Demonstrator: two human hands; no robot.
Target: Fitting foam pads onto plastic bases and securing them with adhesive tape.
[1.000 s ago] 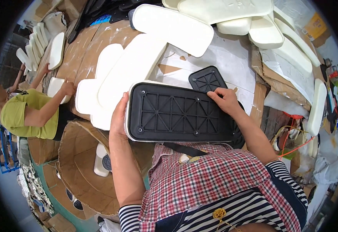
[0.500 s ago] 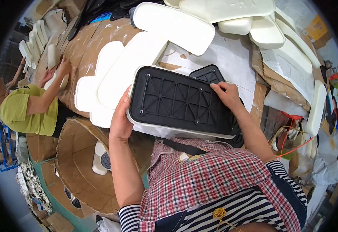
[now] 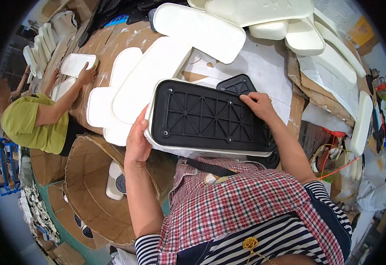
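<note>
A white foam cushion with a ribbed black plastic base panel (image 3: 197,115) on its upward face is tilted in front of my apron. My left hand (image 3: 138,138) is closed on the cushion's left end, its thumb along the white rim (image 3: 151,115). At the upper right edge of the panel, my right hand (image 3: 260,106) has curled fingers, with the thumb and fingertips on the black rim. Small metal inserts show near the panel's corners. Behind it lies a smaller black panel (image 3: 237,84), partly covered. More black pieces peek out under the right end, mostly hidden.
White foam pads (image 3: 146,81) spread over the cardboard-covered table (image 3: 100,48), and more are piled at the far right (image 3: 263,11). A round cardboard bin (image 3: 91,190) holding pads stands at lower left. A co-worker in a green shirt (image 3: 34,123) handles a white pad (image 3: 78,65) at left.
The cushion with its black panel has shifted slightly right and toward me, my left hand moving with it. At left, the co-worker has turned a white pad so its broad face shows.
</note>
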